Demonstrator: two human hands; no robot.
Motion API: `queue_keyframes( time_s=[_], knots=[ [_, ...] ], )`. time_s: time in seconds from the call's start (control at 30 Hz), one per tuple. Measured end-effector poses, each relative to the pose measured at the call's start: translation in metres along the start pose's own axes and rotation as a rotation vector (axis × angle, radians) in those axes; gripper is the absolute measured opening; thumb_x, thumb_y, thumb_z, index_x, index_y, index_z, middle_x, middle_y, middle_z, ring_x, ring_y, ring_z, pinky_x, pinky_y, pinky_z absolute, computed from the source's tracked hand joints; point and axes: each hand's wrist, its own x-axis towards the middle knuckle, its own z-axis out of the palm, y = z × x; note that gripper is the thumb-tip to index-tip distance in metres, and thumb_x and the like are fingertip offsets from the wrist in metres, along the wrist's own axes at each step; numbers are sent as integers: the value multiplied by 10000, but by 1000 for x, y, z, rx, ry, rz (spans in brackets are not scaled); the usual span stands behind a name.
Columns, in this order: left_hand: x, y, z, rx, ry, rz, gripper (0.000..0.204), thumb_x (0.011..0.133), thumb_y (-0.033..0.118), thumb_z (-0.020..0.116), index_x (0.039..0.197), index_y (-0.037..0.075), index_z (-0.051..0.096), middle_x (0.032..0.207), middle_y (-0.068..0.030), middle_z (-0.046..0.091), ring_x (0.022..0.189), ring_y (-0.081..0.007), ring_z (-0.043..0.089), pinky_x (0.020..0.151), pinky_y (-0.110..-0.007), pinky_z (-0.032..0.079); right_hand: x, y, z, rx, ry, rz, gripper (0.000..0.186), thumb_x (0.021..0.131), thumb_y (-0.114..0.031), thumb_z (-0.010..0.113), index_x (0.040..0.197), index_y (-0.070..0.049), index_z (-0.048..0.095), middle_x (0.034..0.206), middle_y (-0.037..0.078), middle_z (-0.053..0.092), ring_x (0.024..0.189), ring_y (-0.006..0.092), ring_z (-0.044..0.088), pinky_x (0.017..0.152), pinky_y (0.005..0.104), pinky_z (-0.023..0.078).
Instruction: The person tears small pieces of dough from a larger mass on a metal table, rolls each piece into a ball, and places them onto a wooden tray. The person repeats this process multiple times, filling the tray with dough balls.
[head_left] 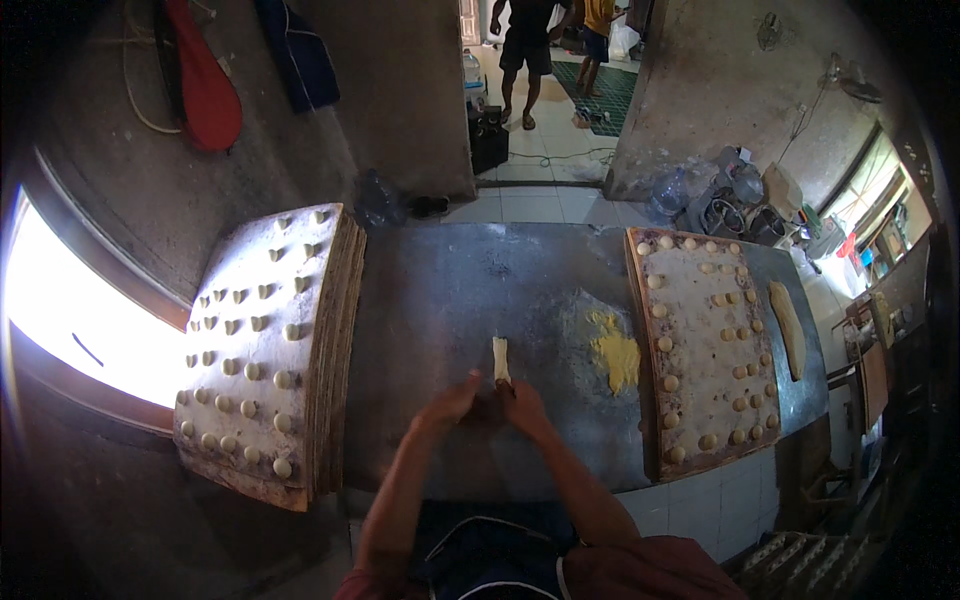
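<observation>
A short pale strip of dough (501,352) points away from me at the middle of the metal worktable (440,290), with my right hand (518,403) closed round its near end. Just left of it, my left hand (455,400) is curled with its thumb raised; whatever its fingers hold is hidden. To the right, a patch of yellow powder (617,355) lies on the metal. Wooden boards with small dough pieces flank my hands: a tall stack (255,345) on the left and another board (690,350) on the right. A long dough roll (788,330) lies beyond the right board.
Two other people, one in dark clothes (525,45) and one in a yellow top (598,25), stand beyond the doorway. Metal pots (725,215) and a water bottle (668,192) sit on the floor by the right wall. A bright window (75,310) is at the left.
</observation>
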Motion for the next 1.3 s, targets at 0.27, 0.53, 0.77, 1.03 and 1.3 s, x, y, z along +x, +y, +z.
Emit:
queue_keyframes(
  time_s=[0.27, 0.53, 0.77, 1.03, 1.3],
  knots=[
    [108, -57, 83, -1156, -289, -167, 359, 1070, 312, 399, 1047, 25, 612, 740, -33, 531, 625, -172, 506, 712, -359, 502, -22, 13, -24, -478, -182, -118, 260, 1003, -234, 559, 1143, -24, 619, 870, 215, 704, 796, 378, 698, 682, 495, 512],
    [101, -58, 72, -850, -245, -80, 261, 1041, 335, 451, 1050, 81, 509, 678, 25, 380, 506, -86, 334, 444, -260, 328, 28, -42, -56, 627, -565, -398, 312, 1018, -223, 599, 1268, -37, 577, 949, 42, 664, 865, 127, 614, 761, 326, 500],
    [55, -68, 48, 41, 146, 630, 364, 1058, 233, 440, 1320, -9, 514, 1049, -219, 656, 985, -384, 643, 863, -408, 503, 103, -40, 38, 402, -427, -520, 403, 959, -224, 698, 1299, -50, 571, 888, 53, 673, 864, 125, 650, 774, 314, 516],
    [-47, -58, -42, 39, -112, 728, 319, 1042, 211, 471, 1176, -54, 586, 1057, -247, 638, 980, -407, 631, 884, -481, 474, 119, -42, 74, -252, -369, -582, 282, 905, -179, 726, 1124, -23, 639, 988, 147, 681, 834, 290, 675, 763, 378, 534],
    [-75, -135, -31, 307, 525, 1036, 233, 943, 195, 629, 1090, 14, 609, 1016, -179, 595, 974, -358, 580, 906, -452, 449, -38, -29, -12, -200, -36, -502, 335, 942, -91, 640, 1268, -21, 614, 1134, 171, 649, 1033, 355, 646, 892, 450, 523]
  ],
)
